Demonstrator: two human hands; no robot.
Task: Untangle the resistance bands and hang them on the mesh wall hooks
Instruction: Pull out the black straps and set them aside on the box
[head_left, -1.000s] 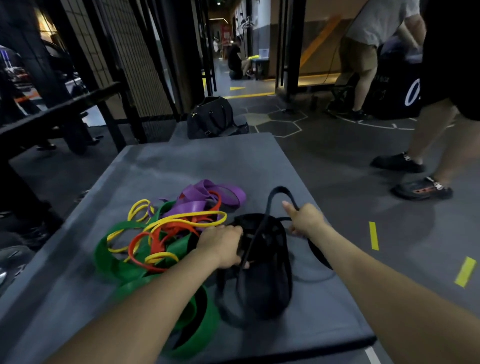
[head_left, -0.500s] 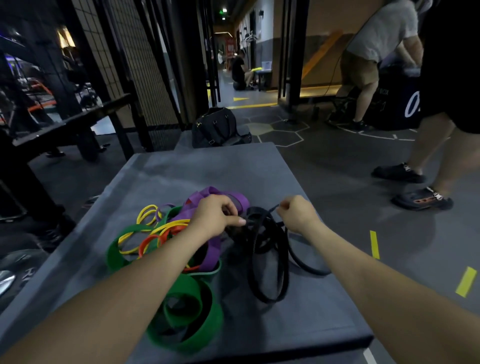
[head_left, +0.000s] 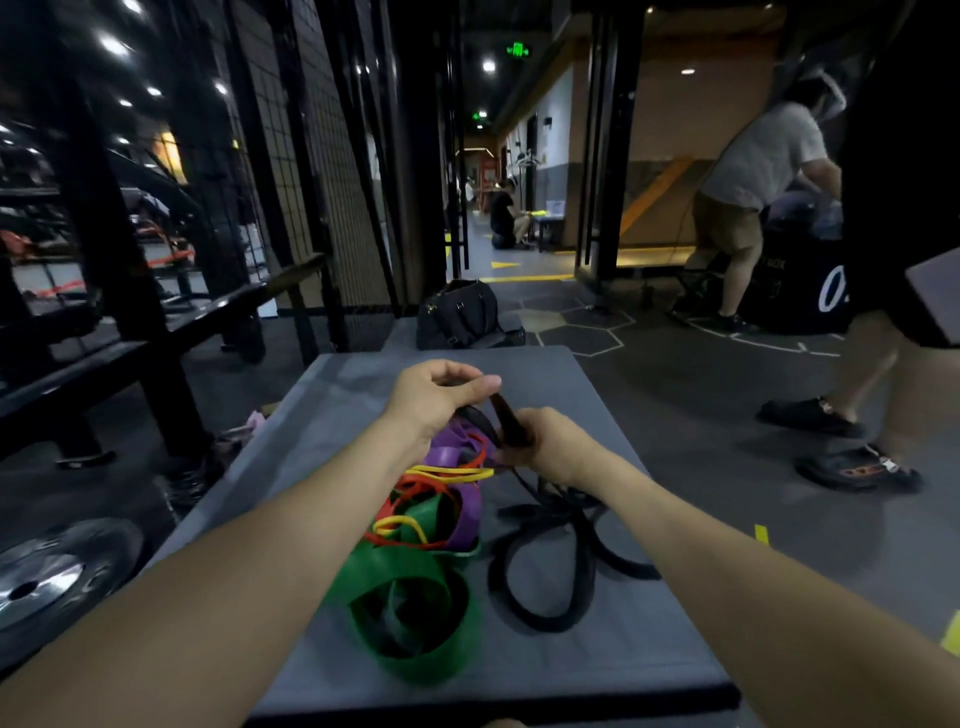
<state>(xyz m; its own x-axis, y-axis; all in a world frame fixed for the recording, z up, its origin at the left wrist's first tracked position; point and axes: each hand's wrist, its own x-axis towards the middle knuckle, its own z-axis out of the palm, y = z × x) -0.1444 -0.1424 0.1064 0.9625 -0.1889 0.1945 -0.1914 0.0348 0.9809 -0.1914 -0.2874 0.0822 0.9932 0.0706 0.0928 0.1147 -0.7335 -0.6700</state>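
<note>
- Looking down at a big grey mat, flat with a slightly rough, felt-like top and a dark front edge; its near corners are cut off by the frame and both forearms cover a good chunk of it.
- Mesh wall stands back left, a thin wire grid in dark framing. Can't make out any hooks on it, too dim and far.
- Bystander on the right is cropped at the frame edge, only dark shorts, legs and sandals show. Another person in a grey shirt bends over behind.
- Weight plate at lower left, shiny metal disc, half out of frame.
- Black bag sits just past the mat's far end, soft and slouchy.
- Green band is the widest one, a flat rubbery loop curled on itself on the mat nearest the camera.
- Black band lies beside it to the right in thin tangled loops, and one end rises up to the hands.
- Purple band, orange band and yellow band are knotted together under the left wrist, partly hidden.
- Left hand is raised, fingers curled with thumb pinching the black band's top, though the blur makes the contact hard to read.
- Right hand is clenched around the same black band just below.
</note>
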